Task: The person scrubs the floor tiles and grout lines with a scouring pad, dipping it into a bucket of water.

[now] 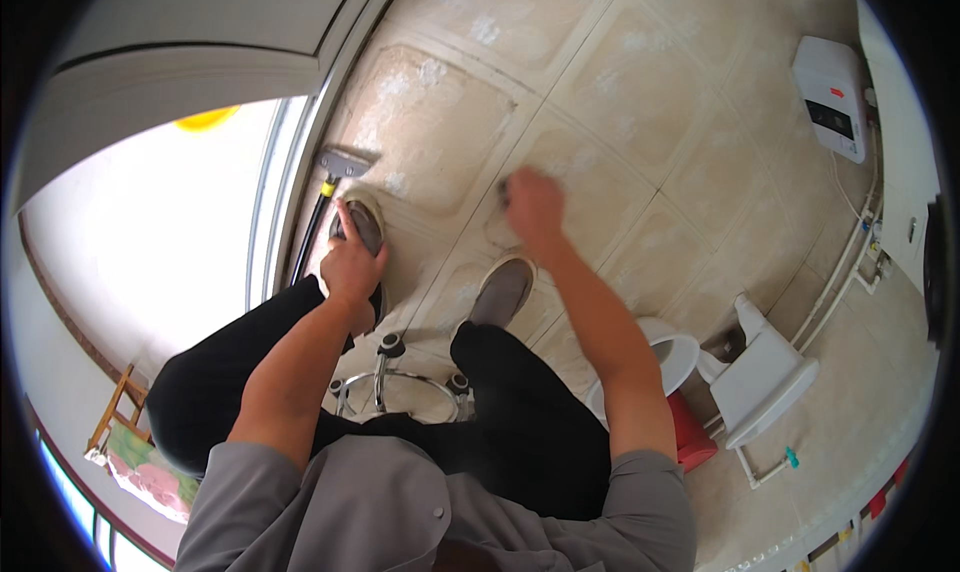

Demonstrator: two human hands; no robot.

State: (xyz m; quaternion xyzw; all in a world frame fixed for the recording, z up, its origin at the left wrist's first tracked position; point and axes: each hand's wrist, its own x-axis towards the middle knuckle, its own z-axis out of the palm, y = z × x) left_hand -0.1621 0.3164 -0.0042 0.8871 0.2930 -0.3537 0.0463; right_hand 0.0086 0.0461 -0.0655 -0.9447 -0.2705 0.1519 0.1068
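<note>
My left hand [352, 272] hangs over my left shoe [358, 222], its index finger stretched out and the others partly curled; nothing shows in it. Ahead of my right shoe [503, 290], my right hand [535, 210] is closed low over the tiled floor [610, 102]. A small dark thing [503, 192] pokes out at its left side; motion blur hides what it is. Whitish patches mark the beige tiles. Beside my left shoe lies a long-handled floor scraper [345, 162] with a grey head, yellow collar and black handle.
Under me is a wheeled seat with a chrome base [380, 387]. At the right are a white toilet [765, 387], a red bucket [690, 434], water pipes [840, 272] and a white wall-mounted unit [832, 97]. A door frame [300, 172] borders the left.
</note>
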